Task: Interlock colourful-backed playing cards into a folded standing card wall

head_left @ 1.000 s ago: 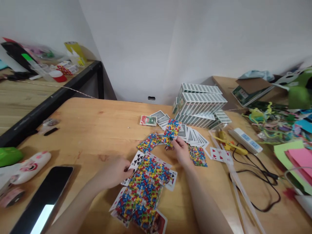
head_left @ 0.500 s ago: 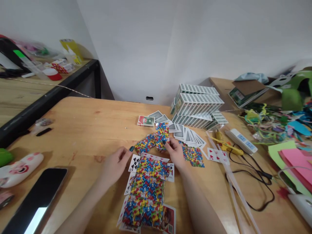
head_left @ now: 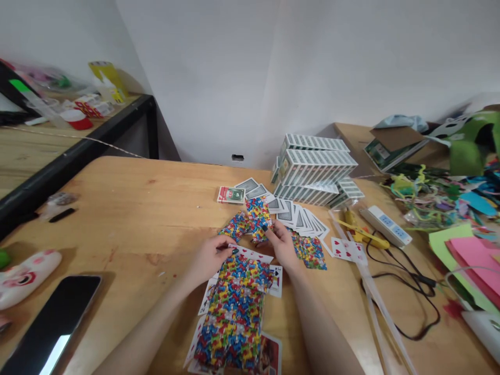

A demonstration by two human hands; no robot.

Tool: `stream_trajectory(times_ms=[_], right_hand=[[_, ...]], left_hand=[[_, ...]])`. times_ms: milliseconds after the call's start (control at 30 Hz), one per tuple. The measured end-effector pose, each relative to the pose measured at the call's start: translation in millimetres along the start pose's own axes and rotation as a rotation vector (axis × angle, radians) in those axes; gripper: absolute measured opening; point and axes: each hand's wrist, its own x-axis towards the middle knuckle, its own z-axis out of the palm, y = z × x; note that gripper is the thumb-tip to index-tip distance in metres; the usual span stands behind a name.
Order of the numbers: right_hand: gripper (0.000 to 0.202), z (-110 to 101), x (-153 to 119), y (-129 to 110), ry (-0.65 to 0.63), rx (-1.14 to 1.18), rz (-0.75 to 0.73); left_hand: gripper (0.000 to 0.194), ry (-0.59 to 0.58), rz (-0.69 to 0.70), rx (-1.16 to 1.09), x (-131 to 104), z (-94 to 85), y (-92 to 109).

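Observation:
Several colourful patterned pieces [head_left: 234, 307] lie over playing cards in a column at the front middle of the table. At the column's top left edge, my left hand [head_left: 219, 255] has its fingers pinched at a white card strip [head_left: 252, 253] with red marks; whether it grips the strip is unclear. Just above, my right hand [head_left: 282, 240] holds a colourful patterned piece [head_left: 258, 212] between thumb and fingers. Another such piece [head_left: 235, 225] lies to its left, and more [head_left: 310, 250] lie right of my right hand. A face card [head_left: 275, 280] sticks out at the column's right.
Behind are a red and green card box [head_left: 231, 195], fanned cards [head_left: 300, 217] and stacked striped boxes [head_left: 318, 166]. A power strip [head_left: 386, 226], black cable, yellow glue gun [head_left: 363, 233] and coloured scraps lie right. A phone [head_left: 57, 317] and white toy [head_left: 29, 276] lie left.
My left hand has moved right onto the top left of the column, covering the club card there. The piece in my right hand has tilted slightly. The view has shifted a little.

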Motion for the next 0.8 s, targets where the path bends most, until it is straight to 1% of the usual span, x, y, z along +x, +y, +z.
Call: stream_trajectory(times_ms=[167,267,333,433,533,667,800], right_hand=[[0.031,-5.7,-0.3,-4.1,0.014,0.104,0.023],[0.041,-12.5,0.5,-7.3,0.041,0.149,0.012],[0.043,-17.8,0.4,-12.0,0.033,0.151,0.002],[0.032,-24.7,-2.6,-24.2,-0.039,0.036,0.014],[0.027,-29.0,-8.0,-38.4,-0.109,-0.059,0.029],[0.028,-33.1,-12.7,-49.0,-0.113,-0.155,0.013],[0.030,-34.7,-14.0,-51.6,-0.162,-0.357,0.002]], left_hand=[[0.016,0.062,-0.002,-0.122,4.8,-0.9,-4.5],[0.019,0.056,-0.023,-0.197,4.7,-2.1,-7.2],[0.020,0.041,-0.024,-0.230,5.3,-2.5,-9.1],[0.021,0.037,-0.013,-0.263,7.0,-2.2,-11.4],[0.022,0.039,-0.003,-0.254,8.1,-1.5,-13.3],[0.022,0.041,0.007,-0.253,7.9,-0.6,-14.7],[0.021,0.054,0.002,-0.231,7.2,0.1,-13.9]])
